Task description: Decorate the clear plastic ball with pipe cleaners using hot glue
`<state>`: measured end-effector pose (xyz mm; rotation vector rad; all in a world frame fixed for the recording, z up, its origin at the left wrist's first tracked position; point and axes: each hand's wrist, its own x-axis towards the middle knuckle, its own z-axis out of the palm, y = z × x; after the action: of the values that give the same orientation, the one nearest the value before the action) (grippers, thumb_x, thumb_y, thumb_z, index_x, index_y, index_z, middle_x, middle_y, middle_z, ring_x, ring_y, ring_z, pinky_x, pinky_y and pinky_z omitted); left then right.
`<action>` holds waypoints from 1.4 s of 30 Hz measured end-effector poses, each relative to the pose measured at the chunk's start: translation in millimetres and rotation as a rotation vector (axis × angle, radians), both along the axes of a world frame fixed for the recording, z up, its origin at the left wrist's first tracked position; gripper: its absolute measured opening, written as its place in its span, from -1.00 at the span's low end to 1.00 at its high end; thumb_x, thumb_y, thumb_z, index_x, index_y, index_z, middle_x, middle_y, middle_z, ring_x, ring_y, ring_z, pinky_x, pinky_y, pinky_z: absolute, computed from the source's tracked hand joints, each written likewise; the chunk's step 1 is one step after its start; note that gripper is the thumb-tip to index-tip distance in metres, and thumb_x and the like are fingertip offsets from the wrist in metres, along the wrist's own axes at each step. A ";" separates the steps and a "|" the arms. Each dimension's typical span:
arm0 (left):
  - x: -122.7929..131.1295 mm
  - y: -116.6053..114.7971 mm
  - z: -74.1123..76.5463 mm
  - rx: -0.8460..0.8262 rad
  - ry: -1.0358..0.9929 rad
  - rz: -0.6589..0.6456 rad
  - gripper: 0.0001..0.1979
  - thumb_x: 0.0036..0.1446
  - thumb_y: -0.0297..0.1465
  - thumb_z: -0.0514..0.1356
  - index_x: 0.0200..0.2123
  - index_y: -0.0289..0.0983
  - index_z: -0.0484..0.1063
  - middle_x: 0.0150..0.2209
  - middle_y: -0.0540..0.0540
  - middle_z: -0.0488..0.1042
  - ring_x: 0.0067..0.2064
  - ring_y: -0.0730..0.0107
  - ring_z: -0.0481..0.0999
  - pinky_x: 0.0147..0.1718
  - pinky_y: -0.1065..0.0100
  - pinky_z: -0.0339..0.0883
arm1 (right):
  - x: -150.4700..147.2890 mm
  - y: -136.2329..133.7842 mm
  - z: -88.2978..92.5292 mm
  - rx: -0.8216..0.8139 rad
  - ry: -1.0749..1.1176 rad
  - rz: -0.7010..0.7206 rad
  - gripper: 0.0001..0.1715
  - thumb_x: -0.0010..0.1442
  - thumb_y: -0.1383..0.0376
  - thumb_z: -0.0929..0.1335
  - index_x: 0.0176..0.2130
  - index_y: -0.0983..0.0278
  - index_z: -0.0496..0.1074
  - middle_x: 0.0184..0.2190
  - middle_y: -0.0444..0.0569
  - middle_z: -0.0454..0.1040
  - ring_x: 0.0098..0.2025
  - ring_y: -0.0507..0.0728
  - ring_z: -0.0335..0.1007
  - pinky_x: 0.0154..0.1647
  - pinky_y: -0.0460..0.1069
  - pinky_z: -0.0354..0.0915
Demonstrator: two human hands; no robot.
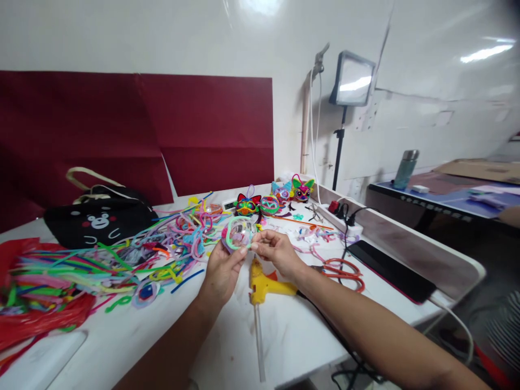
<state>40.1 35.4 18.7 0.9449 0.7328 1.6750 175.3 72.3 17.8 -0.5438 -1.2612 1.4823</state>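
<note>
Both hands meet above the white table (292, 336). The left hand (222, 271) pinches a clear plastic ball (239, 234) ringed with a green pipe cleaner (229, 234), while the right hand (276, 250) nips its right edge with closed fingertips. Just below the grip lies a yellow glue gun (266, 283); a heap of coloured pipe cleaners (122, 260) spreads to its left, and finished cat-faced ornaments (270, 201) stand behind.

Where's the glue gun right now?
In the head view the yellow glue gun lies on the white table near the middle, just below the right hand and left hand, with red wire loops to its right.
</note>
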 end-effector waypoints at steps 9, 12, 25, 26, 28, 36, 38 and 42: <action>-1.1 1.6 -3.5 -0.006 -0.002 0.004 -0.66 -0.18 -0.50 0.42 -0.27 -0.24 0.44 -0.35 0.00 0.51 -0.31 0.43 0.49 -0.28 0.42 0.38 | -2.3 0.0 -3.2 -0.021 0.036 -0.008 -0.59 -0.25 0.19 0.59 -0.44 0.32 0.46 -0.66 -0.26 0.32 -0.62 -0.10 0.09 -0.59 -0.14 -0.01; -1.3 1.3 -3.4 -0.021 -0.005 0.001 -0.65 -0.19 -0.49 0.43 -0.29 -0.25 0.43 -0.35 0.00 0.51 -0.32 0.45 0.49 -0.27 0.42 0.37 | -2.0 -0.6 -1.9 -0.038 0.023 -0.011 -0.59 -0.27 0.21 0.60 -0.44 0.32 0.45 -0.66 -0.27 0.31 -0.62 -0.10 0.09 -0.59 -0.14 -0.01; -0.4 0.2 -0.4 -0.027 -0.006 0.001 -0.65 -0.21 -0.47 0.45 -0.30 -0.24 0.44 -0.40 0.01 0.49 -0.36 0.43 0.48 -0.31 0.41 0.39 | -3.6 -0.2 -3.8 -0.035 -0.025 -0.029 -0.56 -0.26 0.12 0.59 -0.46 0.30 0.43 -0.69 -0.27 0.29 -0.66 -0.11 0.04 -0.62 -0.14 -0.04; -0.5 0.1 -0.3 -0.028 -0.001 0.002 -0.64 -0.21 -0.47 0.45 -0.30 -0.25 0.44 -0.39 0.00 0.49 -0.36 0.43 0.48 -0.31 0.41 0.39 | -3.7 0.1 -4.1 -0.030 -0.025 -0.032 -0.56 -0.26 0.11 0.58 -0.46 0.30 0.43 -0.69 -0.27 0.29 -0.65 -0.11 0.04 -0.62 -0.14 -0.04; -0.8 0.1 -0.4 -0.026 0.004 0.000 -0.64 -0.21 -0.47 0.45 -0.30 -0.26 0.43 -0.39 0.00 0.50 -0.36 0.44 0.48 -0.30 0.42 0.38 | -3.9 0.5 -4.1 -0.021 -0.025 -0.033 -0.56 -0.25 0.11 0.58 -0.46 0.30 0.43 -0.69 -0.27 0.28 -0.65 -0.10 0.06 -0.62 -0.14 -0.04; -3.7 2.3 -4.1 -0.016 -0.012 -0.026 -0.65 -0.19 -0.50 0.44 -0.28 -0.28 0.44 -0.35 -0.01 0.53 -0.34 0.47 0.49 -0.28 0.43 0.37 | -3.2 -0.3 -3.0 -0.024 -0.035 -0.038 -0.55 -0.25 0.09 0.58 -0.47 0.31 0.43 -0.69 -0.26 0.29 -0.65 -0.10 0.08 -0.61 -0.13 -0.01; -4.4 2.9 -4.6 -0.017 -0.005 -0.031 -0.63 -0.18 -0.49 0.44 -0.25 -0.28 0.44 -0.31 -0.03 0.55 -0.30 0.44 0.52 -0.24 0.41 0.38 | -3.2 -0.2 -4.0 -0.016 -0.021 -0.035 -0.57 -0.23 0.11 0.58 -0.46 0.30 0.43 -0.68 -0.26 0.29 -0.65 -0.10 0.07 -0.61 -0.13 -0.01; -5.6 3.7 -3.9 -0.028 0.001 -0.032 -0.59 -0.20 -0.49 0.45 -0.22 -0.28 0.45 -0.26 -0.07 0.57 -0.24 0.39 0.54 -0.17 0.38 0.39 | -3.7 0.6 -6.3 -0.016 -0.004 -0.025 -0.59 -0.25 0.16 0.59 -0.46 0.30 0.43 -0.69 -0.27 0.27 -0.64 -0.10 0.04 -0.61 -0.14 -0.03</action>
<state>34.5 39.2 14.8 0.9337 0.7365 1.6325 171.6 72.9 11.5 -0.5711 -1.2430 1.4723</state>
